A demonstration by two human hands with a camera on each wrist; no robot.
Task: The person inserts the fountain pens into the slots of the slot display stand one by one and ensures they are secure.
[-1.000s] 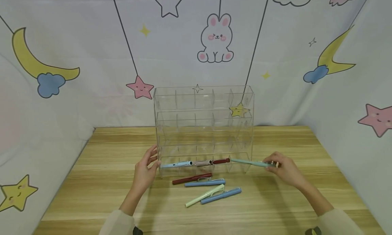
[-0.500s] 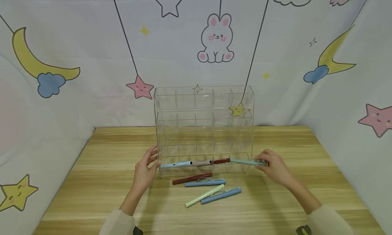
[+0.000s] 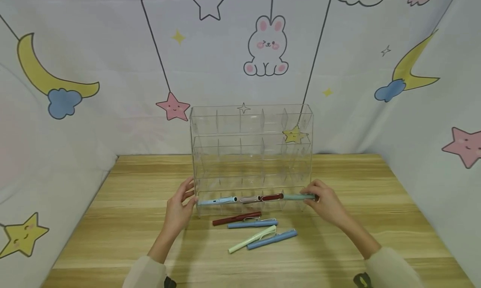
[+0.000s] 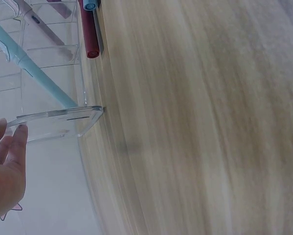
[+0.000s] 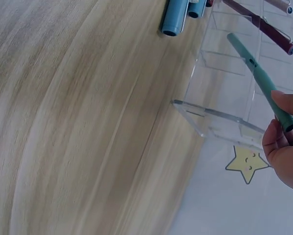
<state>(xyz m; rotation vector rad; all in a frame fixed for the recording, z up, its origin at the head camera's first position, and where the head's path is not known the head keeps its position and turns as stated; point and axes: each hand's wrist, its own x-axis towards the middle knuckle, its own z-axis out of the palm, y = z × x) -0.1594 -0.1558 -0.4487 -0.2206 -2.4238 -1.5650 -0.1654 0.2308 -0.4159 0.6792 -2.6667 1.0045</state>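
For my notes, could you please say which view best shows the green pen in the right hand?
The right wrist view: the green pen looks largest, both ends visible. The head view shows it small, partly covered by the right hand; the left wrist view misses it.

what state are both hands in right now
Left hand: closed, holding the side of the clear rack.
Right hand: closed, pinching the green pen.

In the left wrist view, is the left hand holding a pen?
No, the left hand grips the clear organizer's side wall, while the light blue pen lies inside, apart from the hand.
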